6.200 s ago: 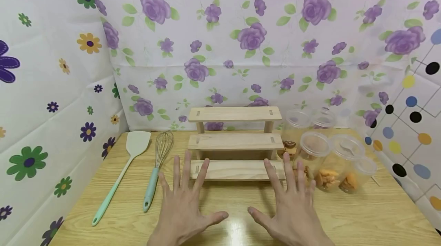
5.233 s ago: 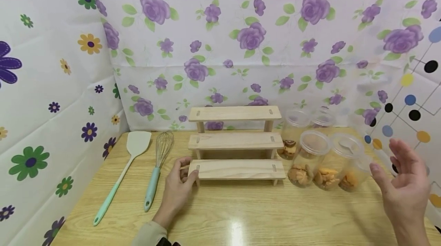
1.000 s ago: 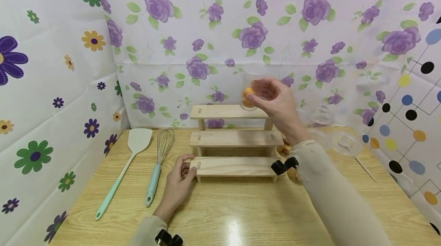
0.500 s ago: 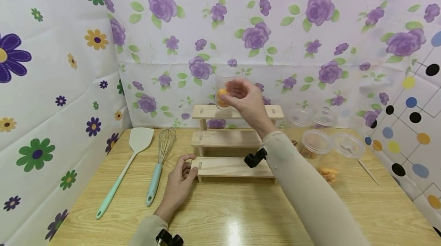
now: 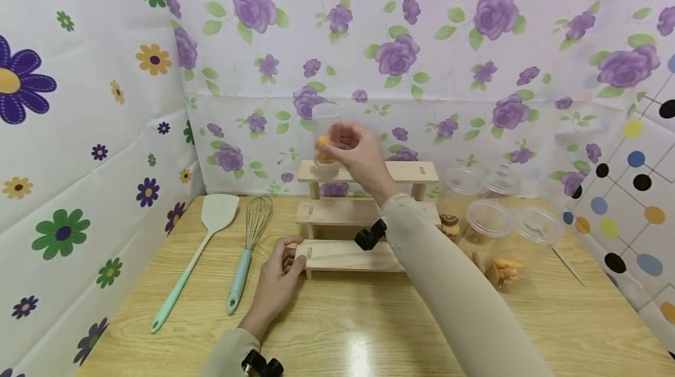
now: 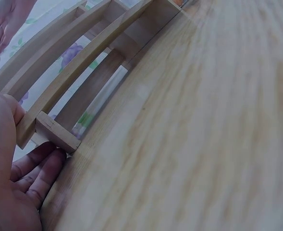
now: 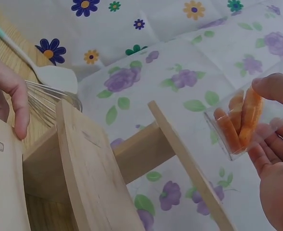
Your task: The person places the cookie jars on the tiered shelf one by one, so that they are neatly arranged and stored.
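My right hand [image 5: 355, 151] holds a clear lidded plastic jar [image 5: 325, 116] with orange snack pieces at its bottom. The jar is just above the left end of a three-step wooden display rack [image 5: 369, 213]. In the right wrist view a gap shows between the jar's base [image 7: 223, 137] and the top step [image 7: 189, 166]. My left hand [image 5: 276, 277] grips the left end of the lowest step [image 5: 353, 255]. The left wrist view shows the fingers of my left hand [image 6: 40, 171] curled beside that step's leg [image 6: 57, 132].
Several more clear lidded jars [image 5: 487, 218] with snacks stand right of the rack, partly behind my right sleeve. A thin stick [image 5: 568, 265] lies beyond them. On the left lie a whisk [image 5: 242, 271] and a pale green-handled spatula [image 5: 184, 283]. Floral cloth [image 5: 358, 72] hangs behind.
My right hand has taken a jar from the group at the right and carried it leftward over the top step. My left hand keeps its grip on the lowest step.
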Demonstrator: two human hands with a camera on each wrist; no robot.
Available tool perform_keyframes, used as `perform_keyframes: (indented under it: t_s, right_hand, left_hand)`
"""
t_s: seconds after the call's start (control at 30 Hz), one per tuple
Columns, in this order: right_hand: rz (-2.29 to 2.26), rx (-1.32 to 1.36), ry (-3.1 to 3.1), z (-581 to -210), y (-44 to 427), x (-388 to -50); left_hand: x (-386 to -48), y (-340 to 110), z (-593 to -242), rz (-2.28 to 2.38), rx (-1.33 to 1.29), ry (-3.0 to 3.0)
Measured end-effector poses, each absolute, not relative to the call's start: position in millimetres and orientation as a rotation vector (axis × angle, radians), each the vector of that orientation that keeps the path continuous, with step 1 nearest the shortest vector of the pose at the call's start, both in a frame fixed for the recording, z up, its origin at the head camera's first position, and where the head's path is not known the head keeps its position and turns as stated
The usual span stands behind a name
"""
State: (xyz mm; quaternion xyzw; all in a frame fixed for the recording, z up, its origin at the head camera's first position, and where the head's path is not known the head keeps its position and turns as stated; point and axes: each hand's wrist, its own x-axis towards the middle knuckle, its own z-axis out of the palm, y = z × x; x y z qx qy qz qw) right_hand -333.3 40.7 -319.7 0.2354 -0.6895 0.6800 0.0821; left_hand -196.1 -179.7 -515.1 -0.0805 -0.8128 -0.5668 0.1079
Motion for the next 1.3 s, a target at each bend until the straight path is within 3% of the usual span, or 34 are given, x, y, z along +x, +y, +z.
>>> perform_keyframes:
  t_s: [0.67, 1.3]
  right_hand:
    - [1.927, 0.646, -2.249, -342.4, 36.4, -342.0]
    - [1.911, 0.681, -2.044, -337.2, 55.9, -318.5]
  left_hand:
    - [-196.1, -176.8, -514.2, -1.663, -0.241, -2.394]
    - [-194.6, -178.9, -513.4, -1.679, -0.217, -2.39]
